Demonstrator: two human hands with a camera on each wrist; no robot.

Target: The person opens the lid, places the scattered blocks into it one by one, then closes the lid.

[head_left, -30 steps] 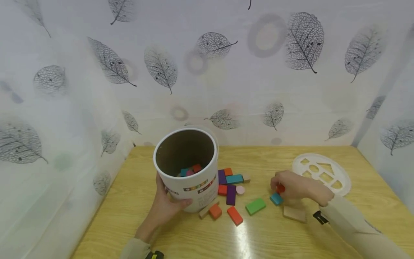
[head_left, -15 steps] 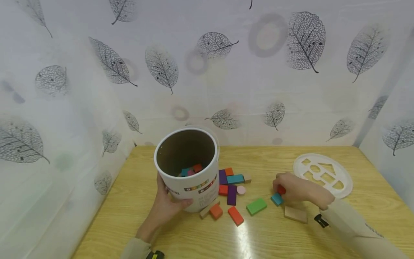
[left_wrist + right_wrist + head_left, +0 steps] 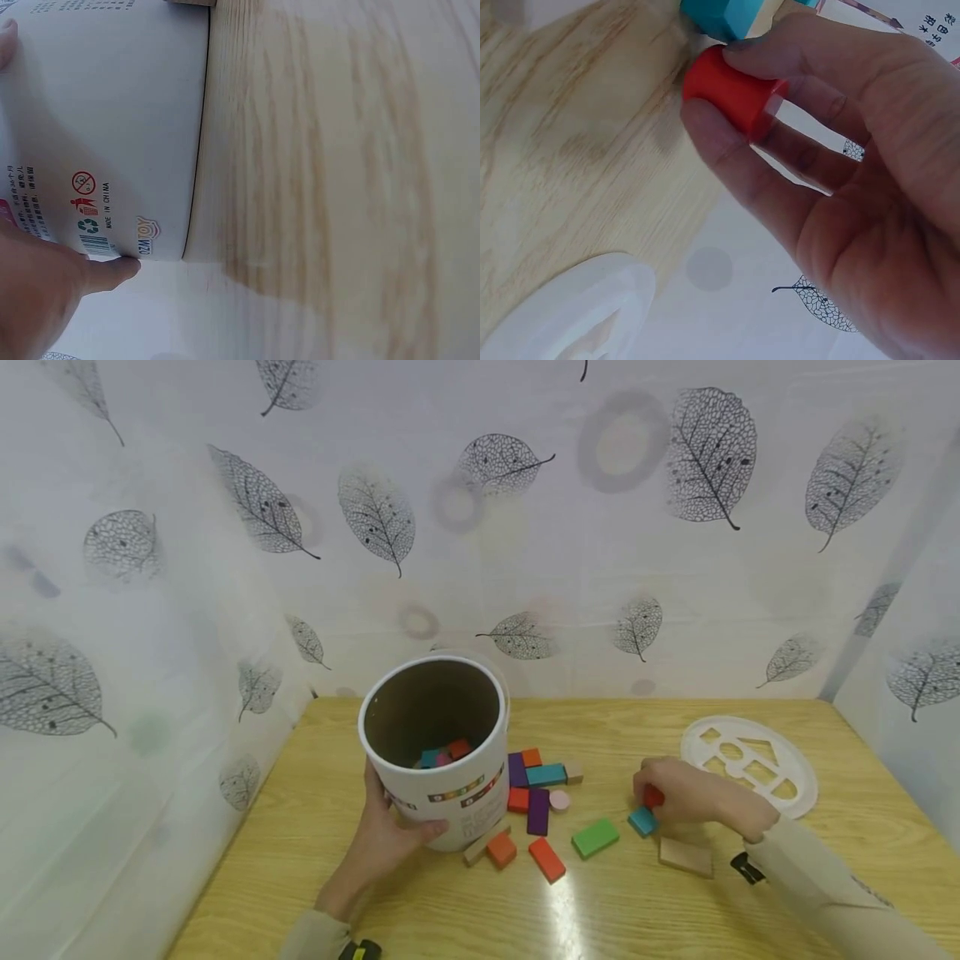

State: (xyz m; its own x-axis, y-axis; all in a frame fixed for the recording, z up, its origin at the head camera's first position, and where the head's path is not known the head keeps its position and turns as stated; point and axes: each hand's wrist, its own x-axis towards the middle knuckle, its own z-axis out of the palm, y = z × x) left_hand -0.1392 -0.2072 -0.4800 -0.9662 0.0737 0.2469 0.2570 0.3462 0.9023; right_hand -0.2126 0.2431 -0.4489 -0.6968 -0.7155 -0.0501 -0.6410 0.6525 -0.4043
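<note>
The left hand point(image 3: 386, 841) grips the white bucket point(image 3: 468, 797) round its side, probably stiff and easily steadied there. Just beyond the blue block point(image 3: 642, 821), the right hand point(image 3: 681, 791) pinches the red cylinder point(image 3: 731, 90), likely light, hard and smooth, best held across its curved side.

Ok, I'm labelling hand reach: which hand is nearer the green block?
Right. The right hand, pinching the red cylinder, is right of the green block and farther back; the left hand is off to its left, gripping the bucket.
</note>
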